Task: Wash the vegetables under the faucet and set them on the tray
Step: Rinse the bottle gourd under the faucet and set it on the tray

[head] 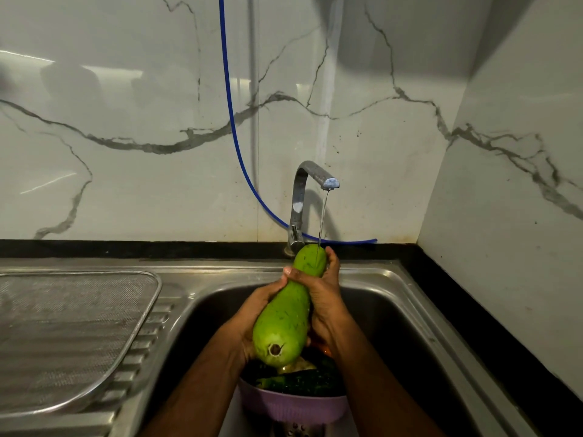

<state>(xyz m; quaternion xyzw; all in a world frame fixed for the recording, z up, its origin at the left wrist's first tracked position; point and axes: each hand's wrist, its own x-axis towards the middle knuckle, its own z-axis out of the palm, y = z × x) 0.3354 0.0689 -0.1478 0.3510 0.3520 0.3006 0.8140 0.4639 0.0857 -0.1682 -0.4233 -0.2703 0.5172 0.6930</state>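
Hands, left and right, clasp a green bottle gourd beneath the faucet, water striking its tip; a mesh tray sits left of the faucet.

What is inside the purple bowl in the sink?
The purple bowl holds dark green vegetables, with a pale piece and something orange beside them. The gourd and both forearms cover the rest, so its full contents cannot be told.
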